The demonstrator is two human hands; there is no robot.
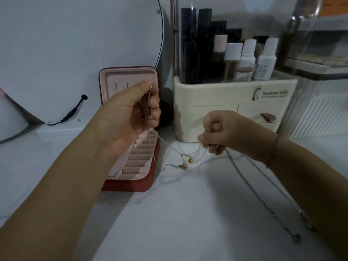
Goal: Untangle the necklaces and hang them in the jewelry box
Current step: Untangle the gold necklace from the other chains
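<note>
Both hands pull the tangled necklaces apart in front of the open jewelry box.

Head view: the left hand (131,112) is closed on a chain held up before the jewelry box (130,178) lid, the nearer hand to it. The right hand (220,132) pinches other strands lower. The knot of necklaces (183,162) hangs between them, just right of the box.

The left hand (130,113) covers much of the red jewelry box's pink lid (130,72), hiding most of its hooks. The thin silver necklace chains (180,157) knot too finely to separate. The small print under the cream organizer's logo (273,96) is unreadable.
</note>
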